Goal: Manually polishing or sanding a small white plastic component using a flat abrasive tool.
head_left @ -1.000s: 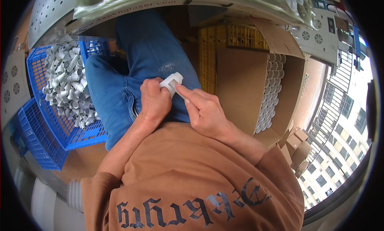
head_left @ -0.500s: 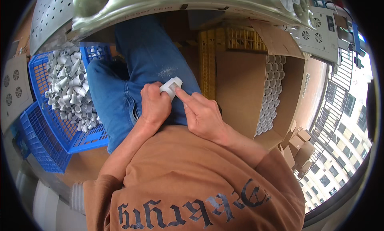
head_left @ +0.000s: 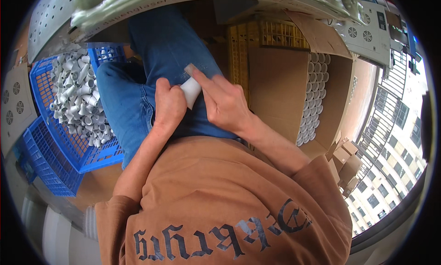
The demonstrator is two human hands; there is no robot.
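Observation:
A white, tapered plastic pipe fitting (head_left: 190,91) is gripped by my left hand (head_left: 169,104), its fingers closed round the near-left side, above my thigh. My right hand (head_left: 226,102) is on the other side of the fitting, index finger stretched along it. At that fingertip a small grey-brown piece (head_left: 189,70), like a scrap of sandpaper, is held past the fitting's far end; the thumb is partly hidden. Pale dust lies on the blue jeans (head_left: 170,40) beneath.
To the left, a blue plastic crate (head_left: 103,161) is heaped with loose white fittings (head_left: 76,90). At right an open cardboard box (head_left: 278,76) holds stacked rows of round-ended white parts (head_left: 314,95). A yellow crate (head_left: 239,58) stands behind it; a machine edge (head_left: 151,12) overhangs my knees.
The fitting has tilted in my left hand. My right index finger and the grey-brown piece have moved away from me, off the fitting's side to beyond its far end.

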